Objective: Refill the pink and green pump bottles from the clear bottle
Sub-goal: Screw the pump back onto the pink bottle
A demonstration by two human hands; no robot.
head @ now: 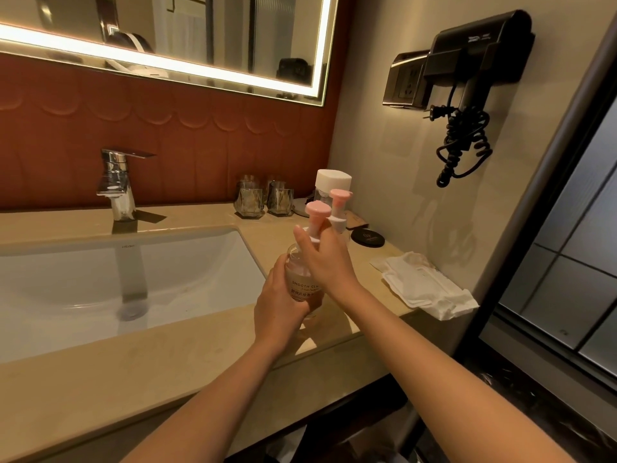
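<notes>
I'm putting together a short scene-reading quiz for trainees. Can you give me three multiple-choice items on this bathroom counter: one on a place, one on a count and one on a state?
1. Where do the glass tumblers stand?
A. In the sink
B. On the counter by the back wall, right of the faucet
C. On the white cloth

2. How many pink pump heads show?
A. One
B. Two
C. Three

3. What is the left hand doing?
A. Gripping the body of the near pump bottle
B. Lying flat on the counter
C. Turning the faucet

Answers:
1 B, both sit at the counter's back edge.
2 B, one is on the near pump bottle and one is just behind it.
3 A, its fingers wrap the labelled body.
</notes>
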